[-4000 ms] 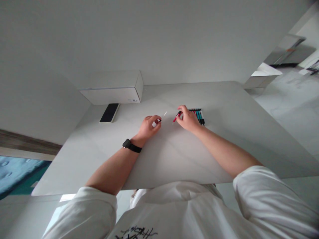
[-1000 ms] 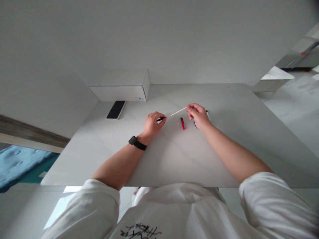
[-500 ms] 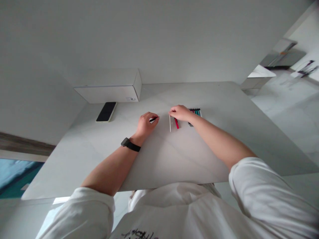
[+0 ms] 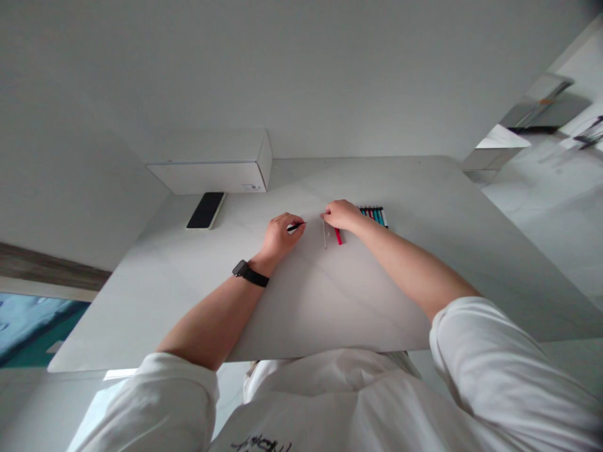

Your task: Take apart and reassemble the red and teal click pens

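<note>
A thin black pen piece [image 4: 296, 226] is pinched by the left hand [image 4: 279, 237]. A thin white refill rod [image 4: 325, 236], w/ red pen barrel [image 4: 338, 236] at its 3 o'clock, is touched by the right hand [image 4: 343, 215]; grip can't be told.

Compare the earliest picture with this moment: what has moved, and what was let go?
The right hand let go of the red pen part, now on the table, and laid the thin white refill beside it. The left hand keeps its black-tipped piece. Phone, box and pen row stayed.
</note>
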A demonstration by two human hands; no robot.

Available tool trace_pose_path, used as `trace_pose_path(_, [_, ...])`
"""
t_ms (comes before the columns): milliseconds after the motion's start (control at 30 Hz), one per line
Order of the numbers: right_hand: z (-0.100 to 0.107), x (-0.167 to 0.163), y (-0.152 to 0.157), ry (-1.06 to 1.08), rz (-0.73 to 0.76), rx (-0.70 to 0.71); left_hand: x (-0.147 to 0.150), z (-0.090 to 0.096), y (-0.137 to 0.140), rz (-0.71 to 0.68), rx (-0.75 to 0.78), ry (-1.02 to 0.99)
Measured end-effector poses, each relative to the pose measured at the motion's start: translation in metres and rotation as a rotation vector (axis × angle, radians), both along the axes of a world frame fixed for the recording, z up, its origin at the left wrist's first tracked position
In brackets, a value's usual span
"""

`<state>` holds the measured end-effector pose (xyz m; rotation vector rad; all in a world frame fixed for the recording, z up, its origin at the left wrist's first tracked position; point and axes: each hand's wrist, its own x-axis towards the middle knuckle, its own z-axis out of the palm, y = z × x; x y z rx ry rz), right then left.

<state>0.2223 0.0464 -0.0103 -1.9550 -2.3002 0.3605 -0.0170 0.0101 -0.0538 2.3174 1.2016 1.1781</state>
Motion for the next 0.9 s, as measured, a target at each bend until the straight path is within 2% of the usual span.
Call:
trace_pose_path(100, [0.002, 0.004, -0.011, 0.191, 0.02, 0.128, 0.0, 0.001, 0.0, -0.012, -0.005, -0.002])
trace_pose_path(167, [0.003, 0.004, -0.021, 0.382, 0.107, 0.195, 0.0, 0.003, -0.001, -0.017, 0.0, -0.003])
trace_pose_path(267, [0.003, -0.002, -0.037, 0.545, 0.22, 0.215, 0.001, 0.006, -0.003, -0.019, 0.018, -0.003])
trace_pose_path(400, [-0.001, -0.015, -0.047, 0.557, 0.27, 0.206, 0.002, 0.01, -0.006, -0.005, 0.05, 0.013])
trace_pose_path(567, [-0.006, -0.024, -0.048, 0.563, 0.254, 0.216, 0.002, 0.01, -0.006, 0.006, 0.078, 0.042])
trace_pose_path(767, [-0.004, -0.004, -0.037, 0.555, 0.227, 0.314, -0.001, 0.008, -0.003, 0.032, 0.052, -0.017])
trace_pose_path(900, [-0.007, 0.01, -0.031, 0.423, 0.291, 0.266, -0.003, 0.007, -0.001, 0.049, 0.032, -0.058])
